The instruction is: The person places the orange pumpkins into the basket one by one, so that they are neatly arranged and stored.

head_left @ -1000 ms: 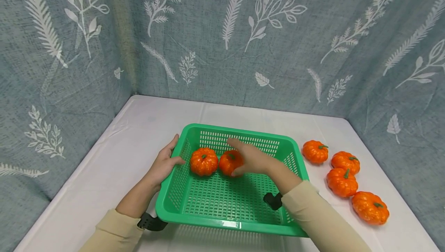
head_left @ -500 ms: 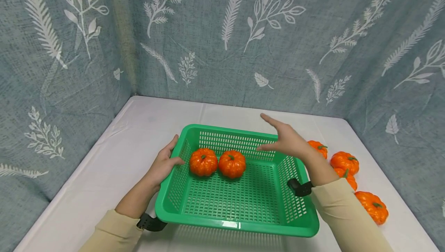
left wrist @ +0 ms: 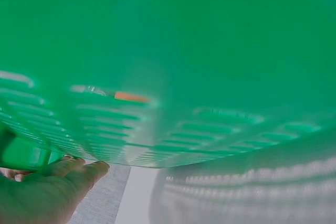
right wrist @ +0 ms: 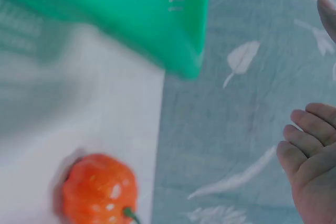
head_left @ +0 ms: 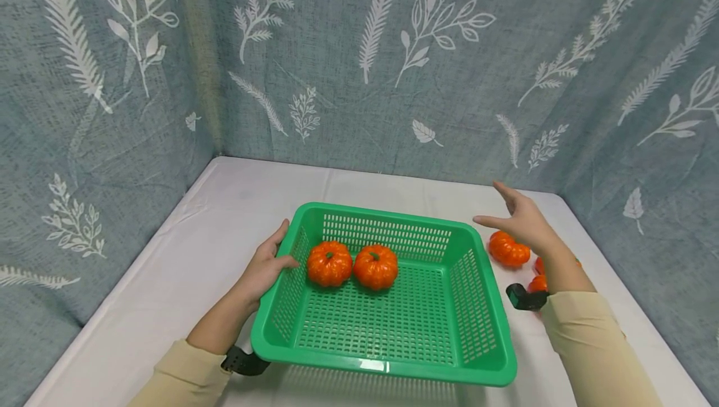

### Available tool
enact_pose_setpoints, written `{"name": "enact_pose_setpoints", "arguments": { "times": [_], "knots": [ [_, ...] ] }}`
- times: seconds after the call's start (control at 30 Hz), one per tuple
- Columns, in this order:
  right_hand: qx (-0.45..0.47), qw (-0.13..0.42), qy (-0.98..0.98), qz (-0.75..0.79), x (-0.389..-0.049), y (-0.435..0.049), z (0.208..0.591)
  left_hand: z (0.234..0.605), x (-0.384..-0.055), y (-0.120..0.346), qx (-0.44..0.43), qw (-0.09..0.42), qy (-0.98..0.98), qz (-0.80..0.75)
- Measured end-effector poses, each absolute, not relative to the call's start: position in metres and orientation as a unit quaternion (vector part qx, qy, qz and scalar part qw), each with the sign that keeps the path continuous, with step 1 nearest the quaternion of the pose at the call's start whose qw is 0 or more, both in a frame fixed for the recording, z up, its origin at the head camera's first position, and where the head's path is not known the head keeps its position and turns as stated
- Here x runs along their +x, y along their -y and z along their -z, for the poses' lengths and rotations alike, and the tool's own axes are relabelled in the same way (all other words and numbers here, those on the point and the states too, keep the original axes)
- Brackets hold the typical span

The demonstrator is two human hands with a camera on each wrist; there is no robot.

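A green plastic basket (head_left: 438, 374) with slotted walls holds two small orange pumpkins, one on the left (head_left: 329, 264) and one beside it (head_left: 376, 267), both with green stems. My left hand (head_left: 266, 273) grips the basket's left rim, thumb over the edge and fingers outside. In the left wrist view, the fingers (left wrist: 63, 187) show below the slotted wall. My right hand (head_left: 522, 220) holds nothing; thumb and fingers are spread apart above an orange pumpkin (head_left: 508, 250) right of the basket. That view from the right wrist shows a pumpkin (right wrist: 100, 190) on the white cloth.
More pumpkins (head_left: 538, 284) lie at the right, mostly hidden behind my right wrist and sleeve. A white cloth (head_left: 247, 188) covers the table. Grey-blue curtains (head_left: 337, 113) with white leaf prints stand behind and at both sides.
My right hand has let go of the right pumpkin in the basket, risen out, and moved right, over the pumpkins outside. The left hand has stayed on the rim.
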State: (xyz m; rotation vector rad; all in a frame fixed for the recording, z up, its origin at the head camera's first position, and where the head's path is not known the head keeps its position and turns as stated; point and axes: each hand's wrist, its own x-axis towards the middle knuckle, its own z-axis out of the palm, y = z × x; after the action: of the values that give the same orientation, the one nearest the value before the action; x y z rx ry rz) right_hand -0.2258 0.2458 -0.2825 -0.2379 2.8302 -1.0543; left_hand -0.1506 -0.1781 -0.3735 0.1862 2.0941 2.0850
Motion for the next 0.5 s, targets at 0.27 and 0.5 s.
{"name": "enact_pose_setpoints", "arguments": {
  "times": [0.27, 0.5],
  "knots": [
    [-0.016, 0.051, -0.926, 0.373, -0.230, -0.271, 0.305, 0.374, -0.150, 0.178, 0.063, 0.091, -0.703, -0.702],
    [0.076, 0.063, -0.927, 0.361, -0.232, -0.290, 0.337, 0.375, -0.150, 0.178, 0.065, 0.091, -0.702, -0.704]
  ]
}}
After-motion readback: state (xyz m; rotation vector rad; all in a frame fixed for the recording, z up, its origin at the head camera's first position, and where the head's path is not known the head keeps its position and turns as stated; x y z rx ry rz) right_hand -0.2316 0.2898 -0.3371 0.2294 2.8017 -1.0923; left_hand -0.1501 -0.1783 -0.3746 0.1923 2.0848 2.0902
